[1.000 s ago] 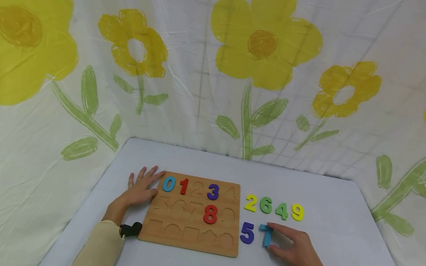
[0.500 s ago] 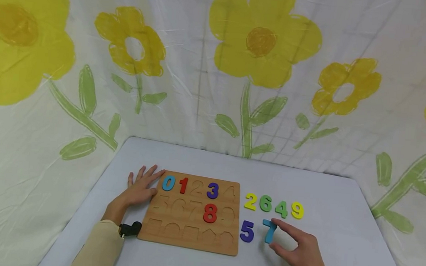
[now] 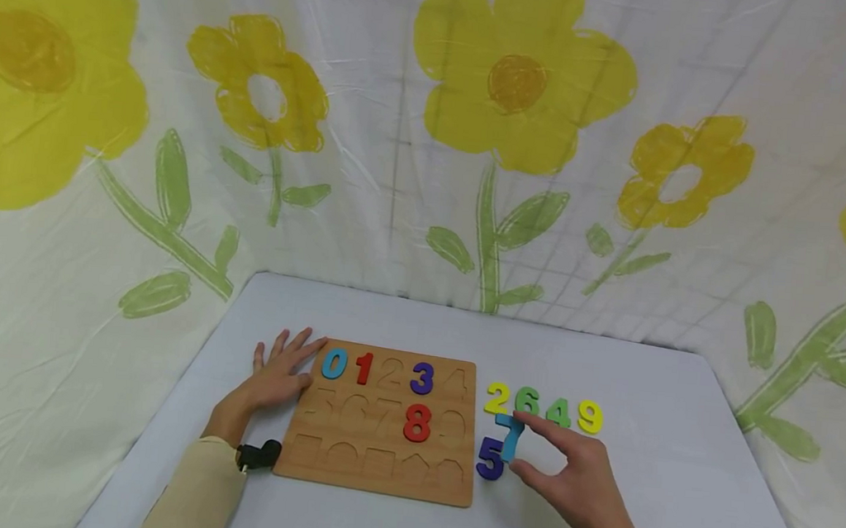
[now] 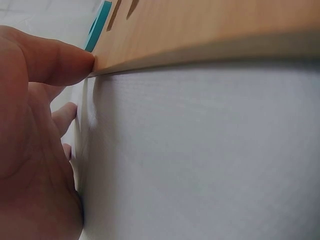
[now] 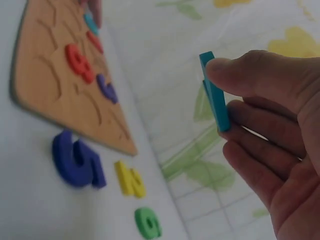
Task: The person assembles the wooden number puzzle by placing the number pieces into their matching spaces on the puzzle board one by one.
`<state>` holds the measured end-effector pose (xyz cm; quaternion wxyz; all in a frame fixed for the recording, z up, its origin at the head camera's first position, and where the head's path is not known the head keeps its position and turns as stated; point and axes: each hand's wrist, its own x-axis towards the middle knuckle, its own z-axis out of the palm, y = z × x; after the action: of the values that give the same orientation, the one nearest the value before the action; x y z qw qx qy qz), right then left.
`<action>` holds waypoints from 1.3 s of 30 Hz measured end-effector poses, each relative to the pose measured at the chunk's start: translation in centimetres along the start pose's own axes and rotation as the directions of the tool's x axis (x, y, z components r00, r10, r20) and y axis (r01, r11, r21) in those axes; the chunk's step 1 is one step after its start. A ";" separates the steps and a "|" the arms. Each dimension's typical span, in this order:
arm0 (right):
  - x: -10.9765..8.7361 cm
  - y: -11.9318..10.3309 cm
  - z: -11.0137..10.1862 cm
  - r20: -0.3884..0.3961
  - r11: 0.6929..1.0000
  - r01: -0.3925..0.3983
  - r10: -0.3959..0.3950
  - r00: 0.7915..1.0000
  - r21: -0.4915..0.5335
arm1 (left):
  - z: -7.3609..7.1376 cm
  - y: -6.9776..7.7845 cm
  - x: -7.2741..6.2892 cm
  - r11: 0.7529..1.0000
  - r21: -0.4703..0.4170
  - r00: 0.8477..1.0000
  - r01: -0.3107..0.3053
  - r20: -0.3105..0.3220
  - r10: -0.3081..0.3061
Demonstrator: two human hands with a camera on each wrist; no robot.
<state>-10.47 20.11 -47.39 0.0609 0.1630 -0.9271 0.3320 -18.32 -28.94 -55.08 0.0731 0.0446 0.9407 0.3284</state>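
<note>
Between thumb and fingers my right hand (image 3: 578,471) pinches a blue number 7 (image 3: 509,441), lifted off the table; in the head view it overlaps the purple 5 (image 3: 490,460). Fingers spread, my left hand (image 3: 275,381) rests at the left edge of the wooden number board (image 3: 346,486). Its thumb (image 4: 65,62) touches the board's edge in the left wrist view. Seated in the board are a blue 0 (image 3: 335,363), a red 1 (image 3: 363,368), a purple 3 (image 3: 422,378) and a red 8 (image 3: 417,423). Other recesses show bare wood.
Right of the board lie a yellow 2 (image 3: 498,398), a green 6 (image 3: 527,401), a green 4 (image 3: 559,412) and a yellow 9 (image 3: 591,416). Behind the white table (image 3: 652,381) hangs a flower-patterned curtain (image 3: 367,210).
My right hand has raised the blue 7 from the table and carried it left, over towards the purple 5. The left hand and the board stay in place.
</note>
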 end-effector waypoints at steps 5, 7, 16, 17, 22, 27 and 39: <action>1.5 -1.3 0.4 0.002 0.997 0.069 -0.069 0.998 0.032 | -0.1 0.0 -0.1 1.000 -0.014 1.000 -0.006 -0.004 0.005; 2.0 -1.8 0.6 0.006 0.995 0.089 -0.090 0.996 0.048 | -0.1 0.0 -0.1 1.000 -0.014 1.000 -0.004 -0.002 0.004; 4.1 -3.7 2.0 -0.018 0.974 0.202 -0.201 0.979 0.098 | -0.1 0.1 0.0 1.000 0.004 1.000 0.014 0.009 -0.014; 4.3 -3.9 2.2 -0.023 0.972 0.211 -0.209 0.978 0.102 | -0.1 0.1 0.0 1.000 0.003 1.000 0.017 0.011 -0.017; 5.2 -4.8 3.4 -0.022 0.964 0.228 -0.227 0.974 0.135 | -0.1 0.1 -0.1 1.000 -0.005 1.000 0.015 0.008 -0.015; 5.8 -5.2 4.9 0.003 0.951 0.239 -0.244 0.970 0.199 | -0.1 0.2 -0.1 1.000 -0.001 1.000 0.016 0.007 -0.016; 6.5 -5.4 9.4 0.096 0.948 0.154 -0.186 0.978 0.277 | -0.2 0.4 -0.2 1.000 -0.003 1.000 0.022 0.005 -0.022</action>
<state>-14.80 8.51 -49.93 0.0104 0.2689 -0.8580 0.4375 -18.15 -28.76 -54.71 0.0792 0.0353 0.9403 0.3290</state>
